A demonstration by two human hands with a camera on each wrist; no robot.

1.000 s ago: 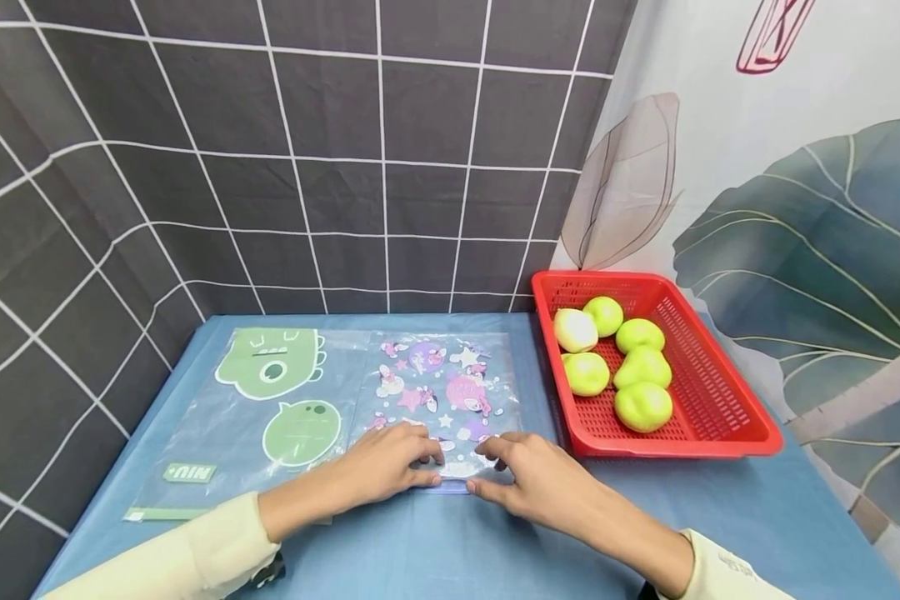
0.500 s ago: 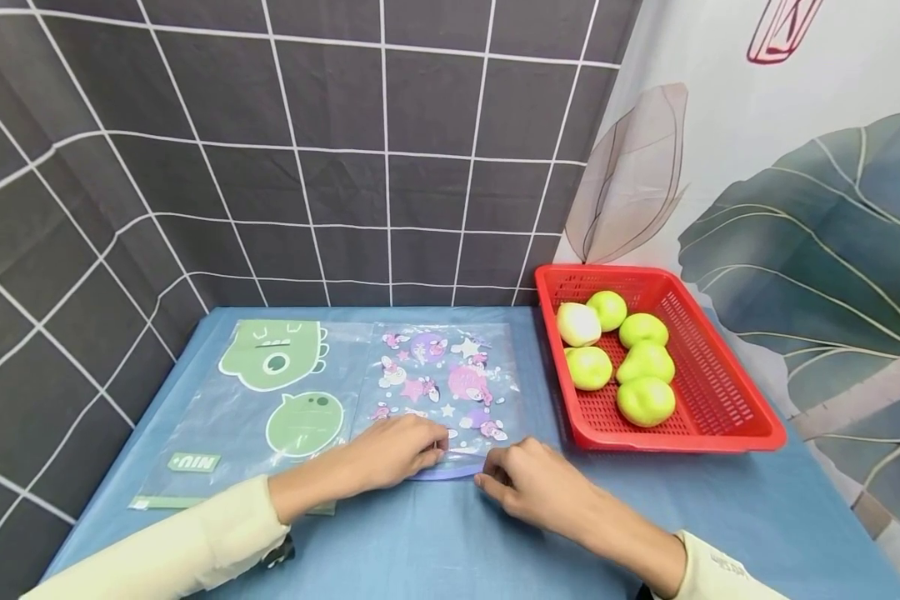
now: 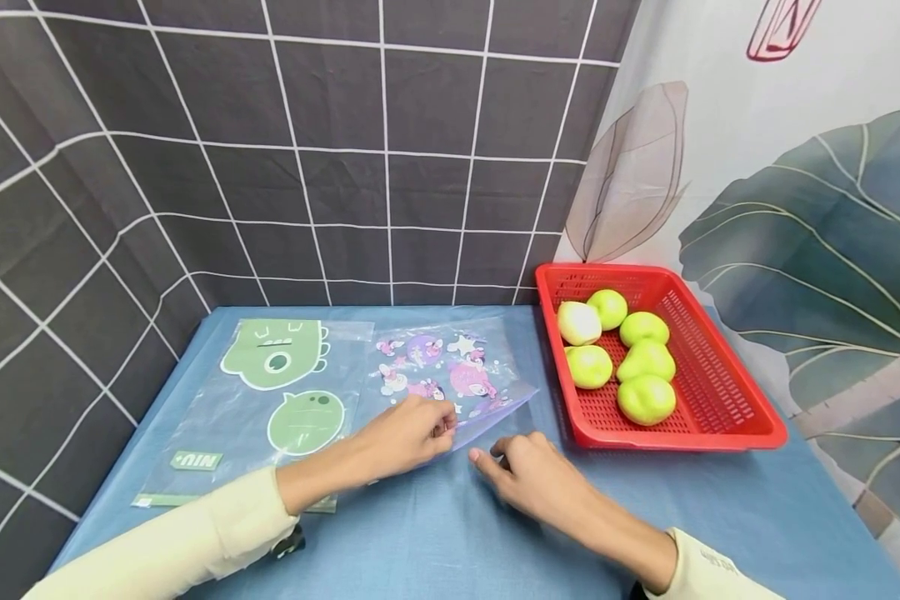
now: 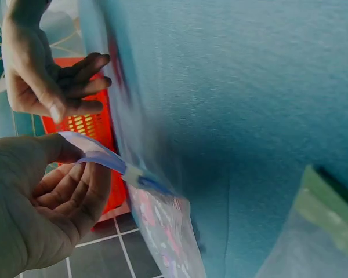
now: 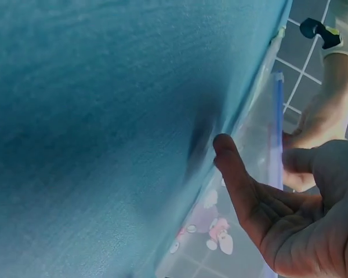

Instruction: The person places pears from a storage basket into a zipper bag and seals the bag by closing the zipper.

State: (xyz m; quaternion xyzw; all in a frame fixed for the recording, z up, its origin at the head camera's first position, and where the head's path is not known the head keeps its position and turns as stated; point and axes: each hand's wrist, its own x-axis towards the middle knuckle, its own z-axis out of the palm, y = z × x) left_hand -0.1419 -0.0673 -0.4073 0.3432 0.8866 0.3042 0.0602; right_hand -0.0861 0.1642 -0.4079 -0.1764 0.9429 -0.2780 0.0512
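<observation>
A clear zip bag (image 3: 471, 379) with pink and purple cartoon prints has a purple zip edge (image 4: 107, 157), which is raised off the blue table and slanted. My left hand (image 3: 414, 432) pinches that edge between thumb and forefinger; the left wrist view shows the pinch plainly. My right hand (image 3: 532, 477) is just right of the bag's near edge, low over the table, fingers loosely bent and holding nothing. In the right wrist view its thumb and fingers stand apart in front of the bag. A larger clear bag (image 3: 225, 425) with green dinosaur prints lies flat on the left, partly under my left forearm.
A red slotted basket (image 3: 720, 400) stands at the back right, with several yellow-green fruits (image 3: 647, 400) in it. Blue cloth covers the table (image 3: 390, 550). A dark gridded curtain (image 3: 330, 192) hangs behind, and a leaf-print curtain (image 3: 802, 275) on the right.
My left hand has lifted the printed bag's zip edge, whose right end has swung up toward the basket. My right hand, earlier at that edge, is now apart from it.
</observation>
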